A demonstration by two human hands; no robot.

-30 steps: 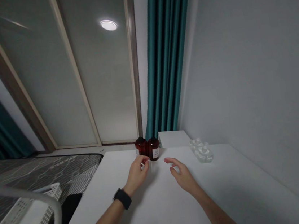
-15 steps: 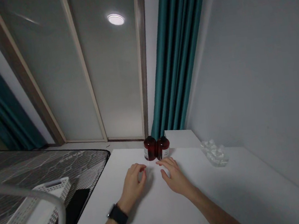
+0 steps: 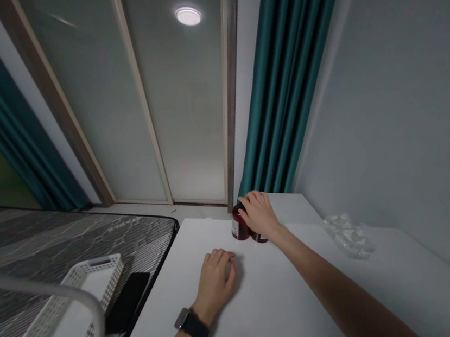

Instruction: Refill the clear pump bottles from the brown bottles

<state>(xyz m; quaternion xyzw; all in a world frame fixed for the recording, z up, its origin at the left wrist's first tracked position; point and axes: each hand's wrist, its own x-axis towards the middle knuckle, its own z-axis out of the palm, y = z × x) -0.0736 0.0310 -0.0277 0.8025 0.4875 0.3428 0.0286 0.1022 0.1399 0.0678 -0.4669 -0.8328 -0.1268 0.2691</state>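
Observation:
Two dark red bottles [image 3: 241, 230] with pale labels stand side by side at the far edge of a white table [image 3: 266, 305]. My right hand [image 3: 258, 214] reaches over them, fingers curled down on their tops, hiding most of the right bottle. My left hand [image 3: 216, 277] rests palm down on the table nearer to me, fingers loosely curled, holding nothing. A black watch [image 3: 192, 325] sits on that wrist.
A crumpled clear plastic wrapper [image 3: 348, 234] lies at the table's right, near the grey wall. A white perforated basket [image 3: 58, 312] and a black phone [image 3: 127, 302] lie on the patterned bed to the left. Teal curtains [image 3: 282, 101] hang behind the bottles.
My right hand has gone forward from the table surface onto the tops of the bottles. My left hand has stayed on the table. The view has shifted left.

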